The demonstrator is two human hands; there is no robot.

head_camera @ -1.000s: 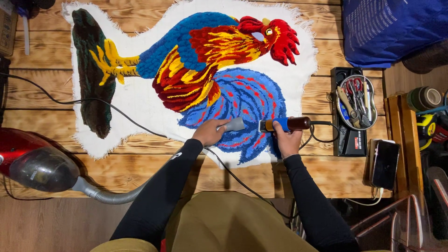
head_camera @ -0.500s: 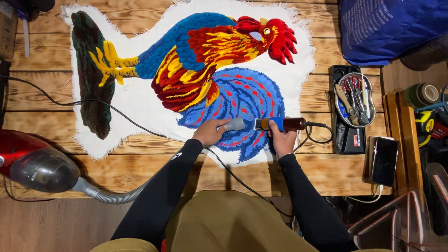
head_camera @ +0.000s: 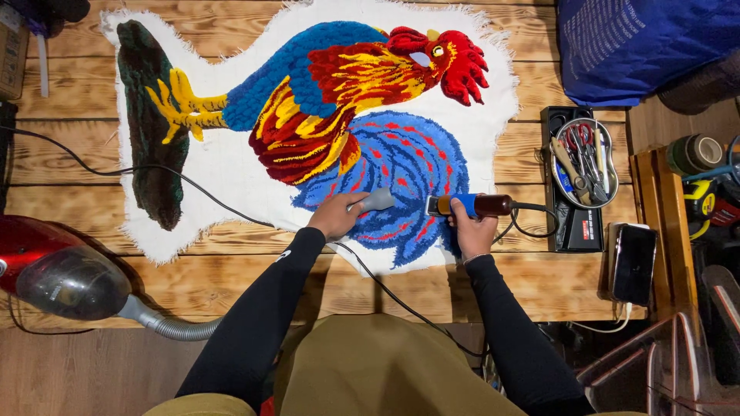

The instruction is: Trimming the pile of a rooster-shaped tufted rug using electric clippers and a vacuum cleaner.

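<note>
Here, the left hand is closed around the grey vacuum hose nozzle, pressed onto the blue tail section of the tufted rooster rug lying on the wooden plank table. The right hand is clamped around the brown-and-blue corded electric trimmer, just beside the nozzle.

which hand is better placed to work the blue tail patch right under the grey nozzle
Left. The left hand already holds the grey vacuum nozzle on the rug's blue tail. The right hand grips the corded trimmer off to the side, at the tail's edge.
</note>
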